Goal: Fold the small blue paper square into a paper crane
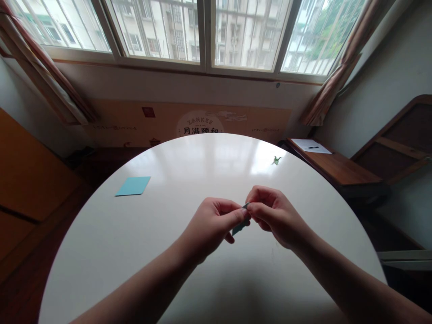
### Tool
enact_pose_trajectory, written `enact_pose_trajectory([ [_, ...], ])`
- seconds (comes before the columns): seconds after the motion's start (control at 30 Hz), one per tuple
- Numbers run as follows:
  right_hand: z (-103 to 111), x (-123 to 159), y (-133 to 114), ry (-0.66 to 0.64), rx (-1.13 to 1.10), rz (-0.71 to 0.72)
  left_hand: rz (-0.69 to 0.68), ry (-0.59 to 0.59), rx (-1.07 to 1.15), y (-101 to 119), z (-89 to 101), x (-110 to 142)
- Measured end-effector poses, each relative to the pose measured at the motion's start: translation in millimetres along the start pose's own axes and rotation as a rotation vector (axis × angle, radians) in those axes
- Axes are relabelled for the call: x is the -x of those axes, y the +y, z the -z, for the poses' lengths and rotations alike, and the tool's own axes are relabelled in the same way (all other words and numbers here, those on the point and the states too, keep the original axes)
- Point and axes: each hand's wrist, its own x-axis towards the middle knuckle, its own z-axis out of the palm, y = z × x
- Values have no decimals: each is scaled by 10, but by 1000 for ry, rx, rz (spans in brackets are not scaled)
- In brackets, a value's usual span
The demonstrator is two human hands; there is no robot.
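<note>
Between my two hands, above the middle of the white table, is a small piece of folded dark teal paper (239, 226). My left hand (216, 222) pinches it between thumb and fingers, which cover much of it. At its upper tip, my right hand (270, 211) closes thumb and forefinger on the paper's edge. A stack of light blue square paper (132, 186) lies on the table to the left. Farther back on the right sits a small green folded paper figure (276, 160).
The round white table (101, 252) has its curved far edge below the window. To the right stands a brown wooden surface (330, 168) with a white sheet (303, 145) and a dark pen (313, 147) on it. An orange-brown cabinet (30, 171) stands at the left.
</note>
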Motion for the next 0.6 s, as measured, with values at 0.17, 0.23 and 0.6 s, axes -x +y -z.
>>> enact_pose_trajectory([
  [0.17,22,-6,-36,-4,-27,-78,67,-10,104,31,-8,-14],
  [0.23,28,-4,-29,-6,-15,-67,74,-16,121,38,-12,-12],
  [0.6,3,-7,-12,-35,21,15,66,-44,94,32,-15,1],
])
